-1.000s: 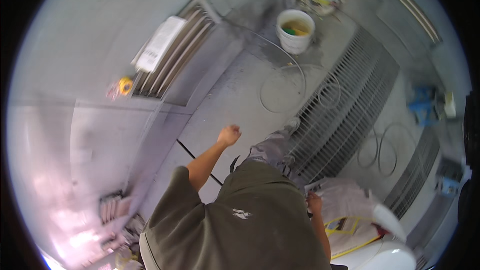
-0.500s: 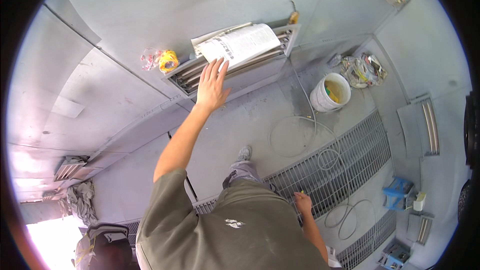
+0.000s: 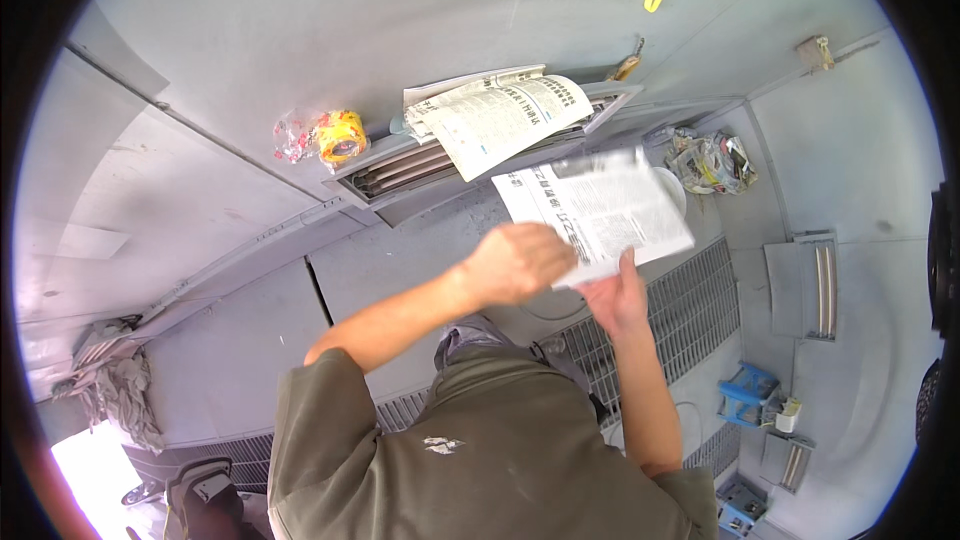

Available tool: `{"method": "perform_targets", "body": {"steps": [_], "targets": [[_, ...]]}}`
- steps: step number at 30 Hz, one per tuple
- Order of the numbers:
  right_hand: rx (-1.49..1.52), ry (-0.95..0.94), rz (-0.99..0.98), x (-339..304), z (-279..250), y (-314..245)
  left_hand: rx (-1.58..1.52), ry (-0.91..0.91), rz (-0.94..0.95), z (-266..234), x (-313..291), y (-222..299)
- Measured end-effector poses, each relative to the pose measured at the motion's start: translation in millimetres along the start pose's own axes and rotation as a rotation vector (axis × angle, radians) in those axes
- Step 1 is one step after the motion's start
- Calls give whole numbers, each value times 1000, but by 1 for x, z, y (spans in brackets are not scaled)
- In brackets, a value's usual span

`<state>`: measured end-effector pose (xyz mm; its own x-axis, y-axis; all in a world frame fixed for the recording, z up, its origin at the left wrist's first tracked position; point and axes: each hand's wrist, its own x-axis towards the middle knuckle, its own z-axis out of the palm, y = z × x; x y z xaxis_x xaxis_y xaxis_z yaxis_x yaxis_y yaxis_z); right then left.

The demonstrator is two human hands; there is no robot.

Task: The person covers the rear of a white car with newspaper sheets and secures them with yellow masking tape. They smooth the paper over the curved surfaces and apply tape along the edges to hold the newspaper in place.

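Before my body I have a sheet of newspaper (image 3: 620,208), partly smeared by motion. My right hand (image 3: 618,298) grips its near edge from below, with the thumb on top. My left hand (image 3: 522,262) is closed at the sheet's near left corner, its fingers curled and slightly blurred, so the fingertips are hard to make out. Farther off, a stack of newspapers (image 3: 505,118) rests on the slatted wall fixture (image 3: 400,172), its front sheet hanging over the edge. To the left of it is a roll of yellow tape (image 3: 340,135) beside crumpled clear plastic wrap (image 3: 296,135).
A white bucket (image 3: 672,188) stands partly hidden behind the sheet, near a plastic bag of rubbish (image 3: 712,160). Floor grating (image 3: 690,305) crosses the floor on the right. Blue step stands (image 3: 748,392) are at the lower right. Grey cloth (image 3: 128,400) hangs at the left.
My left hand has come back from the stack on the wall fixture and closed. A newspaper sheet is now before me. My right hand has risen from my side and holds it.
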<state>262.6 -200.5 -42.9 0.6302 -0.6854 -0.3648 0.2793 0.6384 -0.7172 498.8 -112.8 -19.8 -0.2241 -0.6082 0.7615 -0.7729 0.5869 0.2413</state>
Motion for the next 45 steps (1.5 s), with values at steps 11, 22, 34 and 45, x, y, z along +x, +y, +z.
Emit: {"method": "perform_targets", "body": {"steps": [11, 22, 34, 45], "targets": [[-528, 376, -46, 19, 24, 5, -407, 174, -585, -4, -60, 61], [-796, -11, 166, 38, -56, -104, -109, 860, -1287, -20, -99, 113], [-654, -43, -51, 73, -105, -156, -153, 130, -1294, 96, 48, 158], [-913, -787, 11, 116, -68, -204, 230, 448, -1783, 133, 98, 236]]}}
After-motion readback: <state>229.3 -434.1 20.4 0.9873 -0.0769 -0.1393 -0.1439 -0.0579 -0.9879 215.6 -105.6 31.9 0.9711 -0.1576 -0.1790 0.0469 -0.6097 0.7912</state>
